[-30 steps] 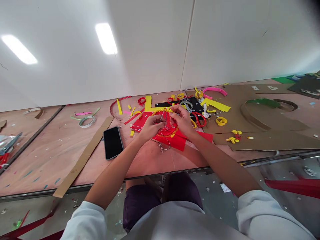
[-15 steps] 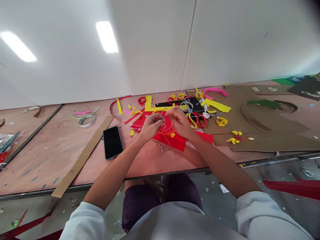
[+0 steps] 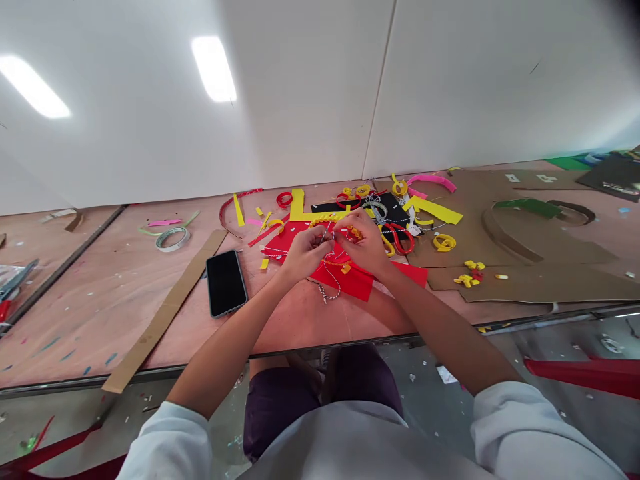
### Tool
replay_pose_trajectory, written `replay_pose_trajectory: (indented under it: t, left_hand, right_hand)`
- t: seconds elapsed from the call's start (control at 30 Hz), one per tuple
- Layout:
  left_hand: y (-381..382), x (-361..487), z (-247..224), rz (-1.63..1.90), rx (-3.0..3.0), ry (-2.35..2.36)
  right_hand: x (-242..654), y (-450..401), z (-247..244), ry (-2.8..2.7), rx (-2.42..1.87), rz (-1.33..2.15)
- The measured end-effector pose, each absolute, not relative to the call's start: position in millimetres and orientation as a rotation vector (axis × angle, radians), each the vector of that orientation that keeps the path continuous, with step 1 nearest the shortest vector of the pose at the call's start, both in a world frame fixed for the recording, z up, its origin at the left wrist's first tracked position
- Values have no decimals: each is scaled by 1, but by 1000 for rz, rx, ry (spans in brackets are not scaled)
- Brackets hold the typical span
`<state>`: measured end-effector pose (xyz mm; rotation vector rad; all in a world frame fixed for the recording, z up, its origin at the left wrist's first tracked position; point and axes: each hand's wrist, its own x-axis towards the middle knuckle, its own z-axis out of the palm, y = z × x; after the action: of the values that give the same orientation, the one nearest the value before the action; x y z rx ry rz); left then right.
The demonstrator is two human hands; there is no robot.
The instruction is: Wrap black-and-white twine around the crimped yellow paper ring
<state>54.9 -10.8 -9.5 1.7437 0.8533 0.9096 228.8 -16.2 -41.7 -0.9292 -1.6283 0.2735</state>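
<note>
The left hand (image 3: 306, 253) is closed in a pinch on striped twine (image 3: 327, 288), which trails down across a red sheet (image 3: 353, 280). The right hand (image 3: 364, 243) is curled closed beside it, its fingertips bunched at a small yellow piece (image 3: 355, 233), though the fingers hide whether they grip it. The hands are working the twine around a ring of yellow trim (image 3: 325, 217) lying on the sheet, apparently threading or tying. Red-handled scissors (image 3: 399, 238) lie just right of the hands, a phone (image 3: 227, 283) lies to the left, and cardboard (image 3: 545, 283) lies further right.
</note>
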Motion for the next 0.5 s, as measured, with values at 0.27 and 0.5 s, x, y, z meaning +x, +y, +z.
replay_pose_trajectory:
  t: [0.27, 0.5]
  left_hand:
    - [-17, 53, -13, 825, 2107, 1113]
    - [-20, 55, -14, 457, 2593, 1422]
  right_hand:
    - [229, -17, -42, -1645, -910, 258]
    - [229, -17, -44, -1633, -926, 291]
